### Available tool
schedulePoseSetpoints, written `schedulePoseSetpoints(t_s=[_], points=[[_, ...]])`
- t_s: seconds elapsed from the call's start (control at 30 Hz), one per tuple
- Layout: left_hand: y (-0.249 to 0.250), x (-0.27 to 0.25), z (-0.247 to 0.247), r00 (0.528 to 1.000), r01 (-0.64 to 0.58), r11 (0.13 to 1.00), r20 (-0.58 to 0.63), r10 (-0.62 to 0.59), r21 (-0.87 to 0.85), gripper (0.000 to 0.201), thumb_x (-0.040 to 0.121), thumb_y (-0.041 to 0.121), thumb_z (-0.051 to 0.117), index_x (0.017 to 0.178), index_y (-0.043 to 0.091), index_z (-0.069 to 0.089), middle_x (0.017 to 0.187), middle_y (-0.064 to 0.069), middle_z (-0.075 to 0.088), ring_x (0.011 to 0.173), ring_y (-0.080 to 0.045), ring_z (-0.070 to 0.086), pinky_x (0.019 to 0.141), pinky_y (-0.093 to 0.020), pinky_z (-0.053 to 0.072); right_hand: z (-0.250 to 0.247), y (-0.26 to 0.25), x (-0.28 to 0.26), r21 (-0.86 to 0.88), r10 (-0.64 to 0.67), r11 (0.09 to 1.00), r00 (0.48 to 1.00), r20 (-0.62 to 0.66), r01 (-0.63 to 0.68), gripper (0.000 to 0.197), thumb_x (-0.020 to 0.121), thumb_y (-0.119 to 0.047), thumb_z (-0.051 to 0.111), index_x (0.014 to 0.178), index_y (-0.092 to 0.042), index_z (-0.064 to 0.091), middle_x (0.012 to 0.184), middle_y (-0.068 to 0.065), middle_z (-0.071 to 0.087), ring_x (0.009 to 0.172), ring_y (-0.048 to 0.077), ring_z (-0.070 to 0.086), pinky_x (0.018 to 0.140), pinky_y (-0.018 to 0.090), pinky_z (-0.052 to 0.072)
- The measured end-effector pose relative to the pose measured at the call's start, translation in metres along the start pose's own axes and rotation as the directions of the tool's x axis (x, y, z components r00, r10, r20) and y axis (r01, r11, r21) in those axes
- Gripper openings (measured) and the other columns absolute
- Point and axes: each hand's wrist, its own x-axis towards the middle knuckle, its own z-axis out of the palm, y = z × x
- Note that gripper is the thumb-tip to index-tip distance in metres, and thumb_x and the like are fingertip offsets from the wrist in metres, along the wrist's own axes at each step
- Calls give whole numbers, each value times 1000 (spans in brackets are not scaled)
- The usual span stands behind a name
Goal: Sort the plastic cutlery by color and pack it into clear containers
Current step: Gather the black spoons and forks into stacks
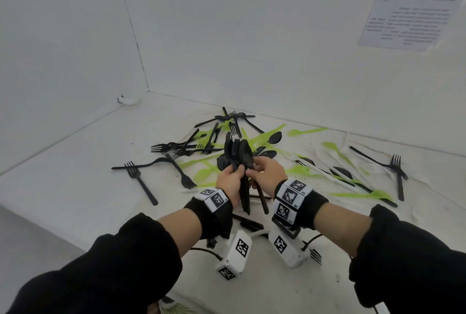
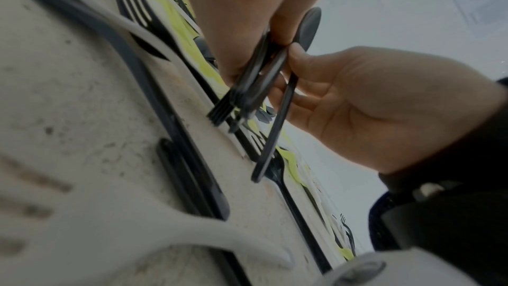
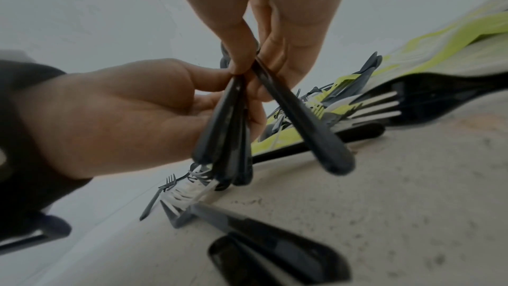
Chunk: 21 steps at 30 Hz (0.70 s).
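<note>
Nearest the camera, two forearms in black sleeves (image 1: 100, 263) reached forward, each wrist wrapped in a black band carrying white blocks printed with square black-and-white marker patterns (image 1: 290, 195); no readable lettering showed on them. A white fork (image 2: 137, 236) and a black utensil handle (image 3: 274, 253) lay on the speckled white table (image 1: 63, 162) just below the wrists.

Between the hands stood a bundle of black spoons (image 1: 238, 155), its long axis nearly upright, bowls at the top and handles pointing down toward the table. The left hand (image 1: 230, 182) was wrapped around the bundle's middle, thumb pressed against the stems. The right hand (image 1: 267, 170) met it from the other side, its thumb and fingertips pinching one black spoon (image 3: 302, 121) whose handle splayed away from the rest at an angle, its end hanging clear of the surface.

Behind the hands, loose cutlery was scattered across the table: black forks (image 1: 141, 180) to the left and at the back, lime-green pieces (image 1: 306, 131) fanned through the middle and right, and white pieces (image 1: 325, 174), hard to make out against the surface. A pair of black forks (image 1: 397, 170) lay far right.

On the white wall beyond hung a printed sheet (image 1: 408, 19); its heading ended in "TRACE", while the rest was too blurred to read.
</note>
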Motion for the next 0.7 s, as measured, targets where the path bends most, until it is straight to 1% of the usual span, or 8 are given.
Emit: schedulePoseSetpoints(t_s=[0.03,0.13,0.23,0.33,0.4,0.5,0.6,0.7], points=[[-1,-2,2,1000,3,1000,-6,-3,-13,25,99,5,38,116,-3,55,92,-13,63,77,-21,61,59,-27,54,-2,0,-1,-4,-5,1000,1000,4,5,29,86,-7,60,115,-6,62,80,1,65,60,13,59,70,28,54],[-5,-5,7,1000,-18,999,-24,17,-26,27,99,3,36,118,-8,52,96,-17,63,83,-24,61,79,-35,51,-4,3,-3,-17,-18,1000,1000,-19,18,29,86,-13,61,114,-8,64,99,8,69,87,19,65,85,27,52],[-9,-7,10,998,-38,999,-53,36,-36,22,99,2,37,108,-3,56,105,-25,61,88,-30,62,85,-41,50,-5,9,-3,67,58,996,996,-71,-54,29,84,-17,66,111,-9,61,82,-1,63,81,13,58,76,21,45],[-14,-9,12,994,-46,997,-106,41,-54,21,97,0,40,110,-4,56,116,-31,59,107,-41,59,99,-51,45,-4,14,-3,135,123,984,991,-44,-116,24,81,-23,68,102,-12,60,73,-6,57,78,17,61,78,29,53],[-18,-11,14,990,-59,996,-133,50,-61,23,97,0,41,114,-4,56,116,-30,60,110,-42,58,99,-52,45,-4,16,-4,193,159,969,987,-12,-154,24,80,-24,70,98,-14,59,72,-5,59,80,21,65,82,38,56],[-19,-16,17,992,-51,996,-122,42,-68,26,99,3,38,117,-3,54,114,-29,60,99,-38,61,90,-48,51,-5,16,-6,253,161,954,987,26,-162,31,79,-25,71,105,-10,61,75,0,64,80,25,68,81,42,57],[-18,-20,18,993,-21,995,-120,9,-100,30,101,8,32,122,-5,49,120,-28,57,101,-35,60,82,-40,53,-8,13,-6,127,53,990,995,88,-64,35,82,-26,69,113,-10,64,95,9,70,92,24,67,86,39,55],[-16,-27,18,992,34,988,-118,-52,-153,37,103,14,26,129,-5,44,129,-26,52,118,-37,53,97,-45,44,-12,9,-8,19,-18,1000,996,91,16,33,83,-22,67,114,-11,65,103,8,71,97,19,65,88,27,50]])
